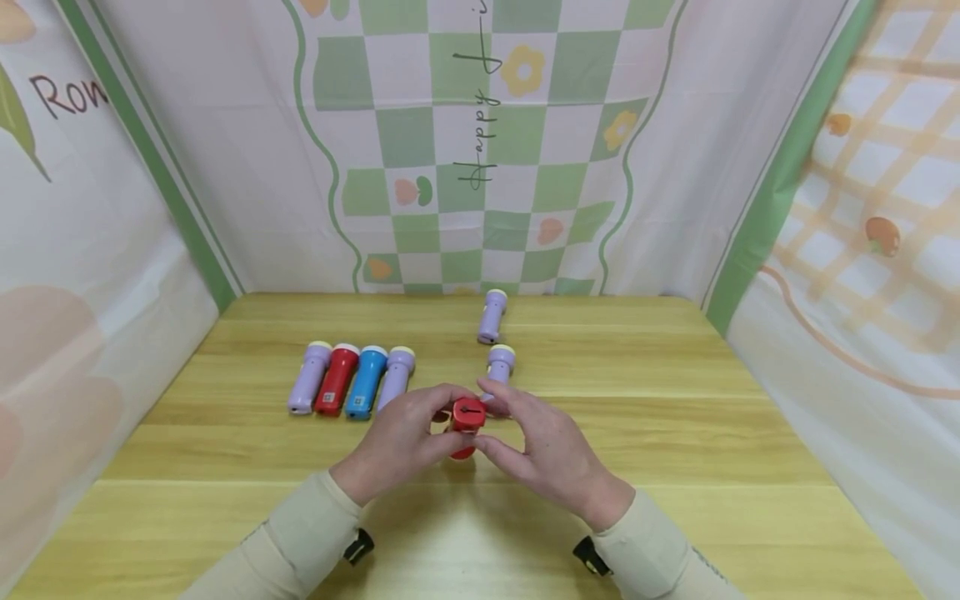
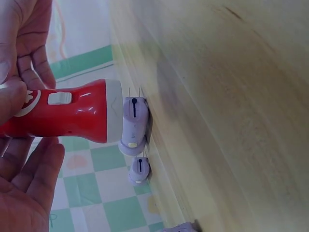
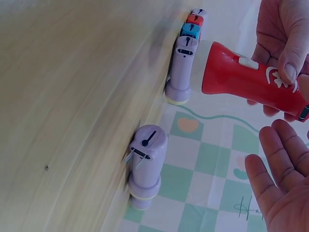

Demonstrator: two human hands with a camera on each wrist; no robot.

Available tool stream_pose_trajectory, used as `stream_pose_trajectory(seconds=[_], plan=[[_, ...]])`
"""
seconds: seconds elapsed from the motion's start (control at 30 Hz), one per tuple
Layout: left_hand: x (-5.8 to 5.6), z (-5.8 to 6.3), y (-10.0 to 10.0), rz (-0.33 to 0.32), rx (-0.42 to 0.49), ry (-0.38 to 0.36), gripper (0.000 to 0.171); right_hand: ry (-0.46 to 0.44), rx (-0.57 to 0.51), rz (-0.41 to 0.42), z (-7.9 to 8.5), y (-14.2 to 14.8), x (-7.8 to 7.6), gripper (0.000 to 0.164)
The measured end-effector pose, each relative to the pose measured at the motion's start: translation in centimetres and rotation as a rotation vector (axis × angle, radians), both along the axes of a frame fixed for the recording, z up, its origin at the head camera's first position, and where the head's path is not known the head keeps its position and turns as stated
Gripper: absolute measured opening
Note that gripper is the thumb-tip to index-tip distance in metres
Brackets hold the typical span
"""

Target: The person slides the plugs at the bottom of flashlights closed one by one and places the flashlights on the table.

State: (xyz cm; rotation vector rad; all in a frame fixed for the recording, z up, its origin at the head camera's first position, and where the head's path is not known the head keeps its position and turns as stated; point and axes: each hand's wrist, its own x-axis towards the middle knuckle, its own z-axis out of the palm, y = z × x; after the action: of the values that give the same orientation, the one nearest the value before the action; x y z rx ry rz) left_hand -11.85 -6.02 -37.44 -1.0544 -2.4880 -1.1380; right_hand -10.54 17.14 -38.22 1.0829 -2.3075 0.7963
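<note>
A red flashlight point(image 2: 89, 113) with a white head ring and white sliding switch is held by my left hand point(image 1: 401, 429), thumb on its body and fingers behind it. Its head points down to the table, and its slotted tail faces up in the head view. My right hand point(image 1: 551, 450) is close on the other side, its fingers point(image 3: 282, 145) spread and apart from the body in the right wrist view. Just beyond the hands lies a purple flashlight point(image 1: 500, 360), partly hidden by them. Two metal prongs stick out of its tail point(image 3: 148, 137).
At the left lie a purple flashlight point(image 1: 309, 379), a red one point(image 1: 338, 379), a blue one point(image 1: 367, 383) and another purple one point(image 1: 397, 371), side by side. One more purple flashlight point(image 1: 492, 317) lies near the back of the wooden table point(image 1: 600, 358). Printed curtains surround it.
</note>
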Motion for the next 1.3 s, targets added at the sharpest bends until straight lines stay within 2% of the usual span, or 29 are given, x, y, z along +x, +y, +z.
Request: stream_pose_trajectory(seconds=[0.47, 0.67, 0.8, 1.1, 1.3], plan=[[-0.24, -0.13, -0.19, 0.086, -0.032, 0.111, 0.032, -0.02, 0.019, -0.017, -0.17, 0.14, 0.15, 0.07], [-0.13, -0.15, -0.25, 0.051, 0.013, 0.031, 0.031, -0.024, 0.02, -0.015, -0.19, 0.13, 0.15, 0.069], [0.04, -0.12, -0.27, 0.051, 0.023, -0.003, 0.034, -0.016, 0.026, -0.02, -0.22, 0.13, 0.16, 0.069], [0.1, -0.17, -0.37, 0.058, 0.032, -0.01, 0.04, -0.01, 0.034, -0.021, -0.22, 0.11, 0.14, 0.07], [0.07, -0.01, -0.41, 0.055, 0.03, -0.043, 0.042, -0.009, 0.042, -0.026, -0.19, 0.12, 0.18, 0.071]])
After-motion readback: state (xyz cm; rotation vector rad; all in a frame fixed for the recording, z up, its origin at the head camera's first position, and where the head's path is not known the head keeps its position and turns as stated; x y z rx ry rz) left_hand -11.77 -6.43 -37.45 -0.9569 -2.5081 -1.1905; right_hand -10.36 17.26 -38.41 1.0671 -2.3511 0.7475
